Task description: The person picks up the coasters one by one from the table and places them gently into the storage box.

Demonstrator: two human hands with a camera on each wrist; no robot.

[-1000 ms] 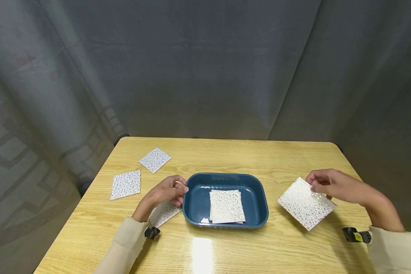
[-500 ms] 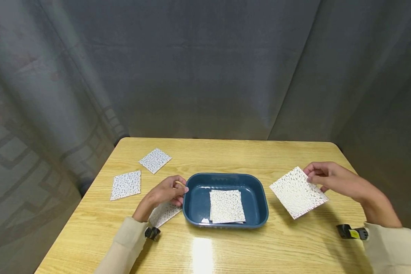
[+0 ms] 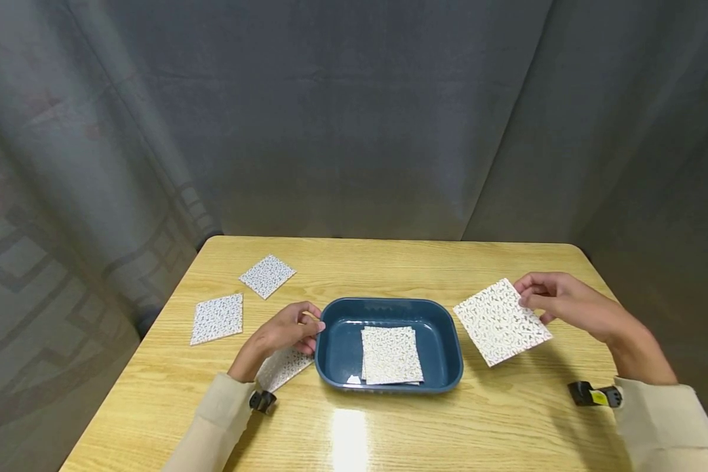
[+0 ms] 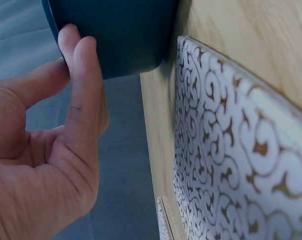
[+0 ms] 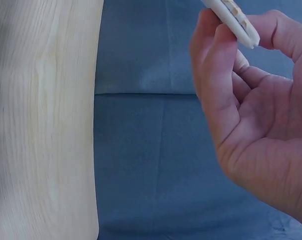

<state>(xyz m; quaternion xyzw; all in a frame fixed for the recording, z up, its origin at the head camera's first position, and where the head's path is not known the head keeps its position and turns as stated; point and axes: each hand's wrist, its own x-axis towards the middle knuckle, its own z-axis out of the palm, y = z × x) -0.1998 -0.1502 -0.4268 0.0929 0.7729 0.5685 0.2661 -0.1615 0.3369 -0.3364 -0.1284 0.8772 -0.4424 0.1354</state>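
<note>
My right hand (image 3: 578, 311) pinches a square white tile (image 3: 501, 322) with a gold swirl pattern by one edge. It is held tilted above the table, just right of the dark blue tray (image 3: 339, 344). In the right wrist view only a corner of this tile (image 5: 235, 22) shows between thumb and fingers. My left hand (image 3: 287, 330) pinches the tray's left rim, and the left wrist view shows its fingertips on the tray wall (image 4: 121, 37). Inside the tray lie stacked tiles (image 3: 391, 357), the lower one slightly offset. Partly under my left hand lies another tile (image 3: 280, 370).
Two more patterned tiles lie flat at the left of the wooden table (image 3: 425, 432): one near the left edge (image 3: 217, 319), the other farther back (image 3: 267, 276). A grey curtain (image 3: 354, 131) hangs behind the table.
My right hand has moved left and slightly away from me, bringing the tile up beside the tray's right side. My left hand and the tray have stayed put.
</note>
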